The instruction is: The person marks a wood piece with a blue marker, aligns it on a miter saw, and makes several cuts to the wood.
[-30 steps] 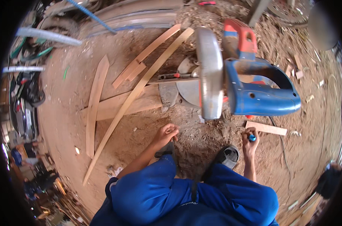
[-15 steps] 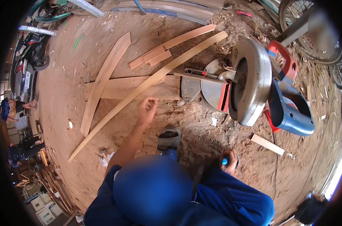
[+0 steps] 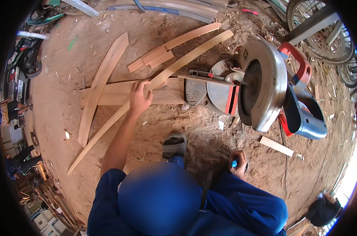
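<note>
L hand [image 3: 140, 97] stretched fwd, fingers curled down on long curved wood strip [image 3: 155, 82] where it crosses a flat board [image 3: 107, 94] on the dirt floor [image 3: 56, 118]. Strip runs diagonally, upper end just behind mitre saw [image 3: 261, 88]. R hand [image 3: 238, 163] low by knee, fingers closed round small blue object [image 3: 234, 163], can't tell what

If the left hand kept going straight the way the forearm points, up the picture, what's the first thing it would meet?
The left hand already grips the long curved wooden strip. Straight beyond it, the short wood offcuts look first in line, with bare dirt between. Depth is unclear, so that is a judgement.
</note>
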Action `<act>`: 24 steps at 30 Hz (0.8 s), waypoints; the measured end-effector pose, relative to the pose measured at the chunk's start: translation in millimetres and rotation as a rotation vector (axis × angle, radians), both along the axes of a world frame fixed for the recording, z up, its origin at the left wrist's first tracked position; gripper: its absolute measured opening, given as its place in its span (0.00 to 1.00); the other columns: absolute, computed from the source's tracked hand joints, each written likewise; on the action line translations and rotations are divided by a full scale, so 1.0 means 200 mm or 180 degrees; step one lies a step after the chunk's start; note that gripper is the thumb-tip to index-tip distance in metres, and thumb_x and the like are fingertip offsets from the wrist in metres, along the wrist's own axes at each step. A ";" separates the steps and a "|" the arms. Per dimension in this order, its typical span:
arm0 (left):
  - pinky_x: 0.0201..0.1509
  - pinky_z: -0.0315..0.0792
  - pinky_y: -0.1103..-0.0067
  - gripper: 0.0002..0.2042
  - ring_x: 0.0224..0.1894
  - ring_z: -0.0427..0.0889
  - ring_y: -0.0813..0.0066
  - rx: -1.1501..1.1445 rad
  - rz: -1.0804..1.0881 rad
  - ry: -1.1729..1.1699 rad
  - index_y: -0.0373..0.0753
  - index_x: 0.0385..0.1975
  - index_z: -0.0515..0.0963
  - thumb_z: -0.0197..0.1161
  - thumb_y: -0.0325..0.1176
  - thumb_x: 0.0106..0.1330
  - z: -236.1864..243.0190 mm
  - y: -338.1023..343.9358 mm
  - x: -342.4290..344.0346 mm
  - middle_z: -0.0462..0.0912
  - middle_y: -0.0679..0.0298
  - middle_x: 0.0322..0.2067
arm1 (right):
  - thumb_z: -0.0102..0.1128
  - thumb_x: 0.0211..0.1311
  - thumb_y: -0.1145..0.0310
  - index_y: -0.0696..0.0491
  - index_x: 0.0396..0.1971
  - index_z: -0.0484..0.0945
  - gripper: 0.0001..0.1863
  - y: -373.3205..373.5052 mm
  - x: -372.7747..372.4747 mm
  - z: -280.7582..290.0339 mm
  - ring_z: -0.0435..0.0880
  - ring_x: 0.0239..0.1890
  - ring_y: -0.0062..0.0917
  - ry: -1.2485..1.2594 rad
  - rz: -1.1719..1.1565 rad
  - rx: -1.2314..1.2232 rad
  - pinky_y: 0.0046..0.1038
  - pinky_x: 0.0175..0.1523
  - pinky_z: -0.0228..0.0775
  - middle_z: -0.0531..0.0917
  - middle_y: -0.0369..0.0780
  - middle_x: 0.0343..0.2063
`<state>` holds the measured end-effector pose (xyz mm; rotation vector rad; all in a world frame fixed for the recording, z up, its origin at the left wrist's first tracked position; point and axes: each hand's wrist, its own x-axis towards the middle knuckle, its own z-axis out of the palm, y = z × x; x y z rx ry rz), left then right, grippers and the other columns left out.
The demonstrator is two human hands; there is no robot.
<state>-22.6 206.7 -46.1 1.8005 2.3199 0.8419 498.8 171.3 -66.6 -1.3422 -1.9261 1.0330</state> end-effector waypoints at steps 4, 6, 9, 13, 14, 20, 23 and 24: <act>0.57 0.68 0.60 0.19 0.51 0.74 0.51 0.0027 -0.0297 0.0084 0.41 0.49 0.73 0.66 0.25 0.56 -0.01 0.12 0.01 0.78 0.54 0.46 | 0.58 0.54 0.76 0.57 0.31 0.75 0.05 0.01 0.00 0.03 0.79 0.29 0.33 0.0097 0.0035 -0.0239 0.30 0.36 0.72 0.77 0.43 0.29; 0.57 0.69 0.60 0.19 0.51 0.75 0.49 -0.0045 -0.0364 0.0049 0.40 0.49 0.73 0.67 0.27 0.58 -0.02 0.14 -0.01 0.79 0.53 0.47 | 0.58 0.57 0.73 0.58 0.32 0.75 0.05 0.02 0.01 0.02 0.79 0.29 0.32 0.0119 0.0074 -0.0166 0.30 0.36 0.72 0.78 0.44 0.30; 0.56 0.71 0.60 0.20 0.50 0.77 0.48 -0.0151 -0.0446 -0.0056 0.40 0.52 0.73 0.69 0.29 0.61 -0.05 0.15 -0.05 0.80 0.51 0.47 | 0.58 0.58 0.72 0.58 0.32 0.76 0.06 0.01 0.01 0.02 0.79 0.29 0.33 0.0143 0.0088 -0.0132 0.30 0.36 0.72 0.78 0.44 0.30; 0.56 0.72 0.60 0.22 0.49 0.78 0.47 -0.0184 -0.0523 -0.0002 0.40 0.57 0.72 0.68 0.32 0.63 -0.08 0.13 -0.09 0.81 0.49 0.47 | 0.59 0.58 0.71 0.58 0.32 0.76 0.06 0.02 0.01 0.01 0.79 0.29 0.33 0.0109 0.0077 -0.0140 0.30 0.36 0.72 0.78 0.45 0.30; 0.57 0.72 0.60 0.23 0.49 0.78 0.47 -0.0174 -0.0527 0.0029 0.40 0.58 0.72 0.68 0.32 0.64 -0.07 0.12 -0.09 0.81 0.49 0.47 | 0.59 0.58 0.71 0.58 0.32 0.76 0.06 0.02 0.00 0.01 0.79 0.29 0.34 0.0119 0.0076 -0.0160 0.30 0.37 0.72 0.78 0.45 0.30; 0.56 0.73 0.61 0.21 0.51 0.79 0.47 -0.0137 -0.0215 -0.0003 0.37 0.58 0.72 0.66 0.30 0.66 -0.04 0.11 -0.03 0.82 0.50 0.49 | 0.59 0.56 0.73 0.58 0.32 0.76 0.05 0.03 0.00 0.04 0.80 0.31 0.36 0.0076 0.0079 -0.0169 0.32 0.39 0.73 0.79 0.46 0.31; 0.55 0.73 0.60 0.20 0.51 0.78 0.45 -0.0146 -0.0249 0.0231 0.37 0.58 0.71 0.63 0.29 0.67 -0.06 0.07 -0.08 0.81 0.49 0.48 | 0.59 0.57 0.73 0.58 0.31 0.76 0.05 0.03 -0.02 0.05 0.79 0.31 0.35 0.0118 0.0085 -0.0181 0.31 0.39 0.72 0.79 0.45 0.31; 0.55 0.73 0.59 0.20 0.51 0.78 0.44 -0.0193 -0.0250 0.0156 0.37 0.58 0.71 0.63 0.29 0.68 -0.05 0.07 -0.08 0.81 0.49 0.48 | 0.59 0.57 0.73 0.58 0.31 0.76 0.05 0.03 -0.02 0.05 0.79 0.31 0.35 0.0108 0.0075 -0.0194 0.31 0.39 0.72 0.79 0.45 0.31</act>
